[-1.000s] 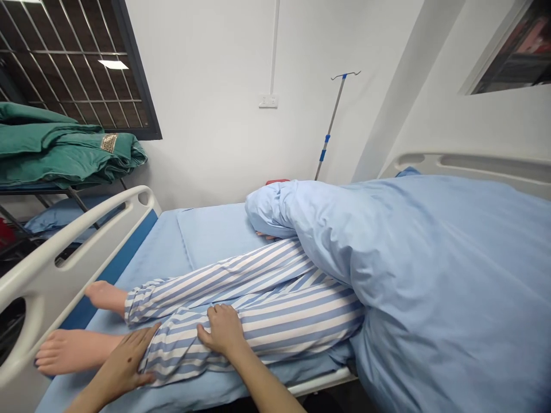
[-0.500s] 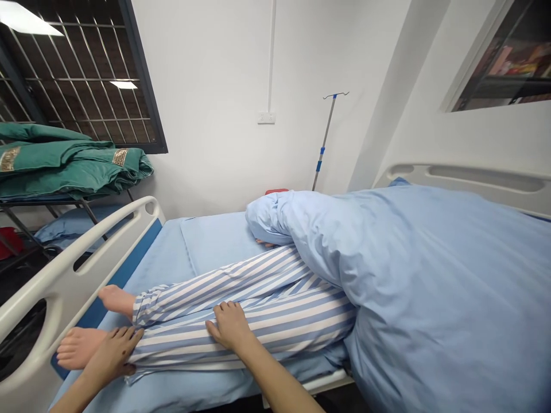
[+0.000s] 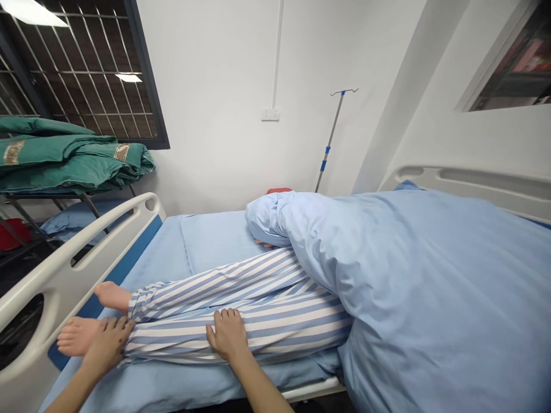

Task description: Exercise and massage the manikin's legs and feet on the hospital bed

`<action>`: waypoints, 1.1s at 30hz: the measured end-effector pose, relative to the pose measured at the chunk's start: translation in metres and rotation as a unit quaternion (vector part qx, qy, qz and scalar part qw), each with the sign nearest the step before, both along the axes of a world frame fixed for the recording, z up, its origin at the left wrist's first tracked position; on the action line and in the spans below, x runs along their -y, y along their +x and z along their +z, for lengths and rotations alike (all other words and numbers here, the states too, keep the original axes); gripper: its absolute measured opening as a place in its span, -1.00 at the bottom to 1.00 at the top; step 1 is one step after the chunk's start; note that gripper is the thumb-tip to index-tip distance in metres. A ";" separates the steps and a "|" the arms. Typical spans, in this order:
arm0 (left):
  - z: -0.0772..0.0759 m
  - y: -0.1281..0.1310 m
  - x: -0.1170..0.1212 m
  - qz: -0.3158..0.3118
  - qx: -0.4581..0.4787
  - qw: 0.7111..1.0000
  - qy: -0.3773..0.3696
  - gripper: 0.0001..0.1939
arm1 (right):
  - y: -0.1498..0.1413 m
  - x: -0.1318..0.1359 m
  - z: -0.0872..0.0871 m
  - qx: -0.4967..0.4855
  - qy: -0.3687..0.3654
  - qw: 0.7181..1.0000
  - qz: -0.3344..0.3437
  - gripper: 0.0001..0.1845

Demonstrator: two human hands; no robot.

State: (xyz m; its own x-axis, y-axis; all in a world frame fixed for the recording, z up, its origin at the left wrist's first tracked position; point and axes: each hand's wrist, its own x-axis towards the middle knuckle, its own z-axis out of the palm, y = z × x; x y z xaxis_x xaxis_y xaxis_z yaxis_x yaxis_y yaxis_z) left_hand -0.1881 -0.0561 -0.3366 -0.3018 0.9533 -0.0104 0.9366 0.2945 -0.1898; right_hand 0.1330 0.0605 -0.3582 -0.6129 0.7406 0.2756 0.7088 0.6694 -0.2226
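Note:
A lying figure, whose feet look like a manikin's, wears blue-and-white striped trousers [image 3: 275, 335] on the bed. My left hand [image 3: 107, 342] is wrapped over the ankle of the near leg, beside the bare foot [image 3: 77, 336]. Further up the same leg, my right hand [image 3: 229, 334] grips the striped cloth-covered shin from above, fingertips over the top and thumb to the left. The far leg with its bare foot [image 3: 112, 296] lies untouched. A bunched light blue quilt [image 3: 387, 258] covers the thighs and upper body.
Pale bed end board [image 3: 148, 205] stands beyond the feet, and another board [image 3: 486, 178] is at the right. An IV pole [image 3: 331, 140] rises behind the bed. Green folded quilts [image 3: 64, 160] lie on a rack at left. A blue sheet [image 3: 215, 232] covers the mattress.
The view has shifted slightly. Both hands keep their places on the near leg, and the leg shows no clear movement.

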 end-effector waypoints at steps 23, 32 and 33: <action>-0.015 0.218 -0.047 -0.233 0.160 0.942 0.181 -0.42 | 0.132 0.016 0.009 -0.306 -0.048 0.948 -0.070 -0.76; -0.033 0.208 -0.070 -0.246 0.154 0.952 0.102 -0.20 | 0.167 0.112 -0.066 -0.214 -0.014 0.966 -0.143 -0.65; -0.034 0.206 -0.069 -0.248 0.157 0.950 0.105 -0.20 | 0.148 0.118 -0.057 -0.199 0.004 0.968 -0.152 -0.63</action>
State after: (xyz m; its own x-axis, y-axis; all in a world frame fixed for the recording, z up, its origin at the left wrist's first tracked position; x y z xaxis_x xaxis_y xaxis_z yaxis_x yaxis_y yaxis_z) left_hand 0.0179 0.0130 -0.3705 0.1717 0.9683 0.1814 0.9709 -0.1975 0.1354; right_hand 0.2811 -0.0573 -0.4153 -0.2113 0.8669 0.4515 0.7323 0.4463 -0.5143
